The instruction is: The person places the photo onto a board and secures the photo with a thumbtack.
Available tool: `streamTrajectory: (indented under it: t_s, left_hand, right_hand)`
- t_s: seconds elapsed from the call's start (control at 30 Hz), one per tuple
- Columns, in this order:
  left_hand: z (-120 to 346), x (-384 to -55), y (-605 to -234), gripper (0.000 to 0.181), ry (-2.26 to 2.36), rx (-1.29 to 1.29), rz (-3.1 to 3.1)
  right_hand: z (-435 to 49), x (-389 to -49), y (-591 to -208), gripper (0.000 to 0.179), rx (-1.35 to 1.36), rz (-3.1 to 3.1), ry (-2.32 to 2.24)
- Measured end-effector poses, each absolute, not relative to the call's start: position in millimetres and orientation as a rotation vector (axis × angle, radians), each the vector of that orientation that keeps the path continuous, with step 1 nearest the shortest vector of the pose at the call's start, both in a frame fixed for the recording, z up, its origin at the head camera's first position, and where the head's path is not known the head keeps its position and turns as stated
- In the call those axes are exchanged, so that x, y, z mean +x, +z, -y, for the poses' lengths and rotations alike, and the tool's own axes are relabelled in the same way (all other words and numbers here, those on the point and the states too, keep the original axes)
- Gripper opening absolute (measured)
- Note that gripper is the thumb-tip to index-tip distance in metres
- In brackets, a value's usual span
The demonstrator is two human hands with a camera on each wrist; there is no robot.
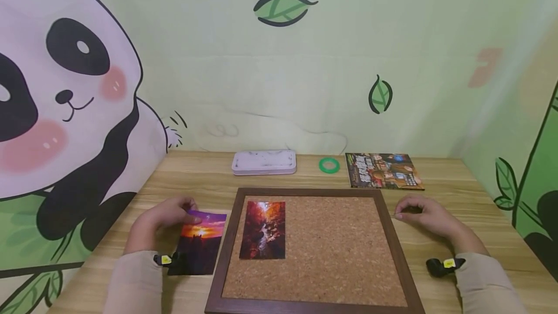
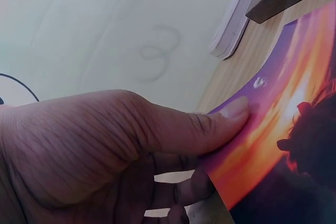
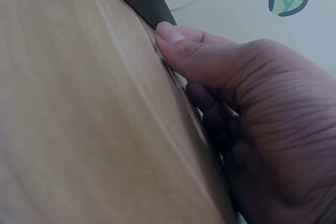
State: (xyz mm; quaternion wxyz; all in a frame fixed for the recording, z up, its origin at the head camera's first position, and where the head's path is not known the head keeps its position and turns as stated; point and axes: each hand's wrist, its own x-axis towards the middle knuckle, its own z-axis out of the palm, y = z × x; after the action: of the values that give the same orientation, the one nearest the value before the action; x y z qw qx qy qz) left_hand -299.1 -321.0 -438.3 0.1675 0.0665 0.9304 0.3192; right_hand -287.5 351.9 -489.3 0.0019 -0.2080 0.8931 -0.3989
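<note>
Sunset photo (image 1: 198, 252): portrait format, glossy, purple-and-orange sky over dark silhouettes; pinched near its upper left corner between thumb and fingers of the left hand (image 1: 171, 213), slightly bowed, a small shiny spot just beside the thumb tip. Cork board (image 1: 340, 251): brown frame, lying flat between the left hand's fingers and those of the right hand (image 1: 427, 214). Forest photo (image 1: 263, 230): red-orange trees, pale stream, flat on the cork, nearer the left fingers.

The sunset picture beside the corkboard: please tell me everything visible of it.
The sunset picture is a thin, glossy-looking sheet: purple and orange sky, bright sun, dark lower part, a whitish spot near its top. Left of the corkboard, it curves slightly, pinched at its upper-left corner by the left hand.
</note>
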Motion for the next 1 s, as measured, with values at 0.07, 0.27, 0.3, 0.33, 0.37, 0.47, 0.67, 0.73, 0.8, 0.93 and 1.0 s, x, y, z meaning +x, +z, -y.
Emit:
streamTrajectory:
  t_s: [0.07,0.27,0.3,0.33,0.37,0.47,0.67,0.73,0.8,0.93,1.0]
  left_hand:
    - [322,-300,-440,0.030,0.933,0.196,-2.654]
    - [325,-303,-436,0.031,1.040,0.154,-2.709]
    - [326,-303,-435,0.033,1.091,0.150,-2.715]
    - [327,-304,-432,0.034,1.138,0.142,-2.726]
    - [327,-304,-430,0.036,1.189,0.130,-2.739]
    - [329,-306,-424,0.041,1.368,0.097,-2.749]
    - [327,-305,-411,0.044,1.687,0.043,-2.710]
    - [325,-305,-408,0.046,1.767,0.022,-2.674]
    - [323,-306,-405,0.047,1.834,0.026,-2.626]
    - [315,-305,-401,0.045,1.961,0.083,-2.509]
    - [309,-304,-399,0.043,2.003,0.109,-2.469]
  right_hand:
    - [-352,-287,-490,0.005,-0.634,-2.807,-1.252]
    - [-354,-287,-490,0.007,-0.545,-2.839,-1.282]
    - [-354,-287,-490,0.008,-0.534,-2.845,-1.286]
    - [-354,-287,-490,0.009,-0.528,-2.849,-1.294]
    - [-354,-287,-490,0.010,-0.527,-2.849,-1.303]
    - [-353,-288,-489,0.012,-0.522,-2.849,-1.340]
    - [-351,-287,-486,0.019,-0.481,-2.831,-1.426]
    - [-351,-286,-485,0.022,-0.456,-2.830,-1.440]
    - [-350,-286,-485,0.024,-0.425,-2.845,-1.444]
    - [-349,-285,-484,0.026,-0.393,-2.858,-1.465]
    - [-349,-284,-483,0.026,-0.389,-2.853,-1.470]
